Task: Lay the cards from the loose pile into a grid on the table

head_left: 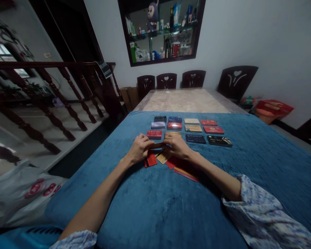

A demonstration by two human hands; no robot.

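Both hands at frame centre. Left hand (138,148) curled, fingertips pinching the left end of a brown card (157,145). Right hand (177,147) curled too, gripping the card's right end. Card held flat between them, just above the blue cloth (150,207). Loose cards (150,159), red and tan, lie fanned under and just below the hands. Card grid (193,128), three rows, sits just above the hands. Chairs (166,81) at upper centre, white bag (20,193) lower left.
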